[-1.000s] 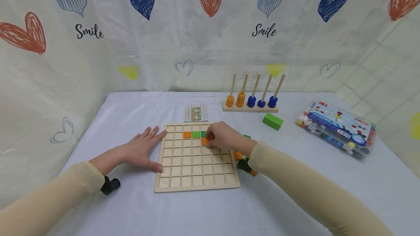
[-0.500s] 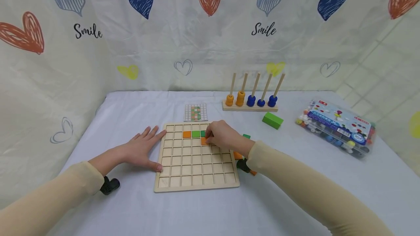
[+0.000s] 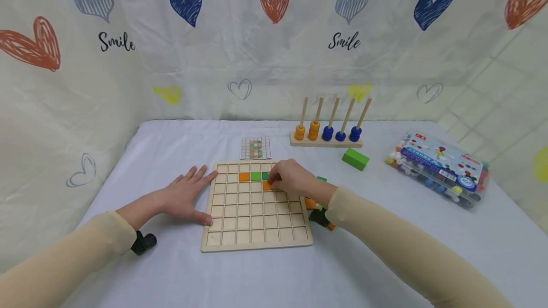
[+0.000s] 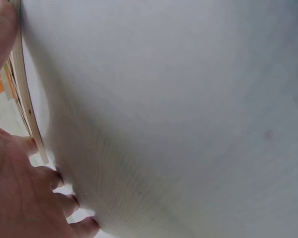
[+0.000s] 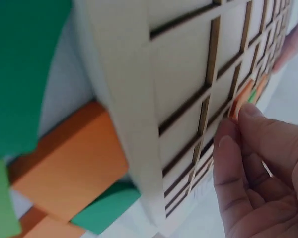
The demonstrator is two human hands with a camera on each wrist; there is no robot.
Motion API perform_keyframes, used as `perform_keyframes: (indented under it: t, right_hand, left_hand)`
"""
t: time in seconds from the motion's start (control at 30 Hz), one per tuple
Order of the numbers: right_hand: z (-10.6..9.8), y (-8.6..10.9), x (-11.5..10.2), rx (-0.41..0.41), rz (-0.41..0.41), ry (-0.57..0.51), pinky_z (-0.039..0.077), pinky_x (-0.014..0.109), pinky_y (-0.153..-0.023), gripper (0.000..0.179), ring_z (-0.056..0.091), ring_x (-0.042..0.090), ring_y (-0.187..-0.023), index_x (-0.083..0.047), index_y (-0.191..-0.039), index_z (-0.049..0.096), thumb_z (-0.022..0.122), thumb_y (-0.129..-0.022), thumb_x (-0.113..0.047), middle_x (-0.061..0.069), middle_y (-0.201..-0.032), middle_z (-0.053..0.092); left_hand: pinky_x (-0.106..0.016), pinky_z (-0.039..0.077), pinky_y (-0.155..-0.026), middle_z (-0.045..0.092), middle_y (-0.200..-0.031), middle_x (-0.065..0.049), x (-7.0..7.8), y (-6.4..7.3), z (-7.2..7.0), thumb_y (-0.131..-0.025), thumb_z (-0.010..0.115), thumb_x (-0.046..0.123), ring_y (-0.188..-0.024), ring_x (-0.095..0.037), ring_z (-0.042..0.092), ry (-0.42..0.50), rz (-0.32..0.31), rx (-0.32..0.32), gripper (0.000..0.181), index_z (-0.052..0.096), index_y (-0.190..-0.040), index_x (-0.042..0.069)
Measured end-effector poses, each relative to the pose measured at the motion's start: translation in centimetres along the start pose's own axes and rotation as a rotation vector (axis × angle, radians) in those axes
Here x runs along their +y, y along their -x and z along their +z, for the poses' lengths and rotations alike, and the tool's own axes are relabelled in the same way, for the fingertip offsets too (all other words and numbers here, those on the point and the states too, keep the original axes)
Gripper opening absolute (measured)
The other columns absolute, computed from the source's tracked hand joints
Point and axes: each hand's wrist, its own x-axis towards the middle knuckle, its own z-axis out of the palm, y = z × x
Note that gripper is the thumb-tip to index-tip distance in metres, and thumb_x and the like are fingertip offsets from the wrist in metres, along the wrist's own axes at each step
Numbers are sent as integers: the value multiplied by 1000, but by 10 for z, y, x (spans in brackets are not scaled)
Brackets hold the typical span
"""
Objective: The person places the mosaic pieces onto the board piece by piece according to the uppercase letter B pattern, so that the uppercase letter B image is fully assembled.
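Observation:
A wooden grid board [image 3: 239, 222] lies on the table. My left hand [image 3: 181, 201] has its fingers spread at the board's left edge, and its thumb touches the rim. In the left wrist view that thumb [image 4: 2, 29] rests against the board's edge. My right hand [image 3: 291, 177] is over the upper part of the grid. It pinches an orange square tile [image 3: 267, 185] between thumb and fingertips; the right wrist view shows this orange tile [image 5: 242, 100] at the fingertips. In the row above sit an orange tile [image 3: 244, 176], a light green tile [image 3: 255, 176] and a partly hidden dark green tile [image 3: 265, 175].
Loose orange [image 5: 69, 158] and green tiles [image 5: 107, 208] lie right of the board, partly under my right wrist. Behind the board is a pattern card [image 3: 255, 148]. Farther right stand a bead-peg rack [image 3: 326, 142], a green block [image 3: 356, 158] and a plastic box of beads [image 3: 441, 165].
My right fingers have shifted slightly at the orange tile, which stays near the same square. The left hand and the board have not moved.

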Motion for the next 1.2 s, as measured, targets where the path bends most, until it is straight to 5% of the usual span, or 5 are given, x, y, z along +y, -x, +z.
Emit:
perform_keyframes:
  t: [0.37,0.67,1.2]
  right_hand:
    - [-26,26,31,22,29,-49,57,37,-92,20,67,18,-99,-4,-117,73,66,-99,-7,7,-109,74]
    - [-29,41,65,-6,53,-4,58,34,-85,13,66,14,-89,-7,-108,76,69,-97,-9,3,-101,76]
    - [-18,47,65,-73,93,21,56,31,-82,11,60,14,-82,-8,-100,74,76,-93,-16,1,-91,70]
  left_hand:
    - [-77,12,-117,6,-169,-29,-1,0,0,-74,79,70,-155,-55,2,-4,0,3,126,15,-164,9]
    - [-77,13,-116,6,-169,-30,0,0,0,-74,79,70,-154,-56,3,-4,-7,0,126,16,-164,8]
    - [-78,12,-117,6,-169,-30,-5,-1,2,-73,78,72,-155,-55,3,-5,-4,11,128,16,-164,8]
